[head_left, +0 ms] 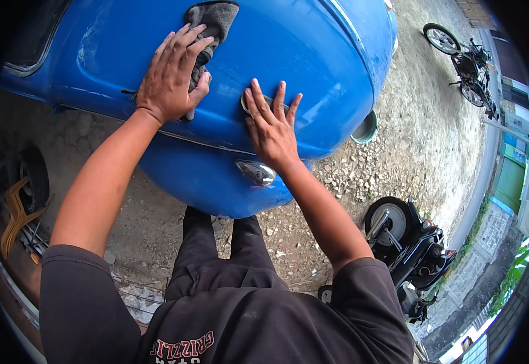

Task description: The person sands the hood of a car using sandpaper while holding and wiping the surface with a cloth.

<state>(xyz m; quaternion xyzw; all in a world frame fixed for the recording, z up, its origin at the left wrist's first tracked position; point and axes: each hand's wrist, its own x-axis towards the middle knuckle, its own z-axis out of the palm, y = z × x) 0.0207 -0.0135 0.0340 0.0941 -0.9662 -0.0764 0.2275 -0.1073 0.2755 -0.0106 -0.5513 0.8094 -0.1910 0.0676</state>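
A dark grey cloth (217, 19) lies bunched on the blue painted car body (240, 48). My left hand (176, 76) lies over this cloth with its fingers stretched out and its thumb apart, so part of the cloth is hidden beneath it. To its right, my right hand (271, 124) presses on the same panel, fingers spread. Under those fingers shows a round, dark, flat piece with a pale rim (245, 104); most of it is covered, and I cannot tell its kind. A chrome-trimmed lamp (257, 173) sits on the blue fender (197, 176) below my right hand.
A greenish bucket (366, 128) stands beyond the car's right end on gravelly ground (349, 176). Two motorcycles stand at right, one near (407, 236) and one far (467, 64). At left are a loose tyre (32, 181) and a yellowish plastic chair (17, 218).
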